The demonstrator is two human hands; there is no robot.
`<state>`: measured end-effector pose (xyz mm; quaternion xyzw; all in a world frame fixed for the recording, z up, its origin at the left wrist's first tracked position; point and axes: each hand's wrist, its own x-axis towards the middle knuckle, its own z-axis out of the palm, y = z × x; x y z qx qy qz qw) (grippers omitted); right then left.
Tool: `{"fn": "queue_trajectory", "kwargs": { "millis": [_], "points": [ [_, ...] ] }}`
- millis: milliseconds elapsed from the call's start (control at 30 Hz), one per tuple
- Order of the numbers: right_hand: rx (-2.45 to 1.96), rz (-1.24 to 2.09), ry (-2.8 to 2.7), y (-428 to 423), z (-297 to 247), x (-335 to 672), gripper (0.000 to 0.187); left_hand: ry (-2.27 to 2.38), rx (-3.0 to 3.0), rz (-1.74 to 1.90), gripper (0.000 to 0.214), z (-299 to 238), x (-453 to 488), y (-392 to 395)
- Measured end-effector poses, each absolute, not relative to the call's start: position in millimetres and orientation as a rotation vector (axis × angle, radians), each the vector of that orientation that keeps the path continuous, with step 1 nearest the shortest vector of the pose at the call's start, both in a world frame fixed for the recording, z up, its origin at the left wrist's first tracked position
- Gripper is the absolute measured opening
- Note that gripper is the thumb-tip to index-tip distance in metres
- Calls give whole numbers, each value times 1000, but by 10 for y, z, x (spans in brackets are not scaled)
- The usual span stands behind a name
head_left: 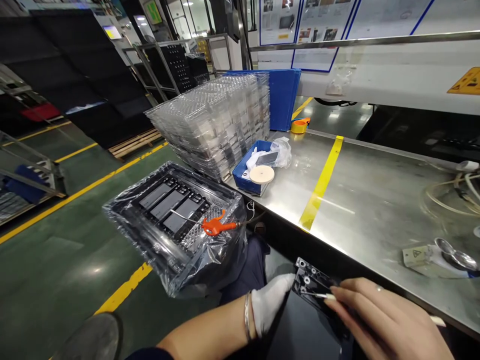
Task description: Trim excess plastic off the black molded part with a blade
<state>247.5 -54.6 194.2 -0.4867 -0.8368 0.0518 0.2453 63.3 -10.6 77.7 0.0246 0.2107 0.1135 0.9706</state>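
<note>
Two hands low at the near edge of the steel table (375,200), both on one small black part (313,285) with round holes: gloved left hand (268,302) with fingers closed on its left end, bare right hand (382,320) over its right side, fingertips pinched together on a thin white swab (320,296) laid against its face. Just left, a clear bagged tray (176,225) of dark panels with an orange air gun (217,226) resting on top; farther back, a stack of clear trays (217,120), a blue bin (251,170) and a roll of yellow tape (300,125).
</note>
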Motion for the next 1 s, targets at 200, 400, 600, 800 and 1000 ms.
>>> {"fn": "queue_trajectory", "kwargs": {
  "millis": [200,400,600,800,1000],
  "points": [
    [-1254,94,-2285,-244,1972,2785,12,419,14,173,31,642,688,-137],
    [-1117,165,-2424,-2,1946,2887,10,409,1,131,29,798,798,-116],
    [-1099,236,-2391,51,1917,2864,9,413,21,148,20,951,818,-83],
    [-1070,206,-2406,66,1911,2869,10,437,34,125,38,966,690,-59],
    [-1117,205,-2414,74,1856,2846,7,455,38,127,38,938,742,-78]
  ]
}}
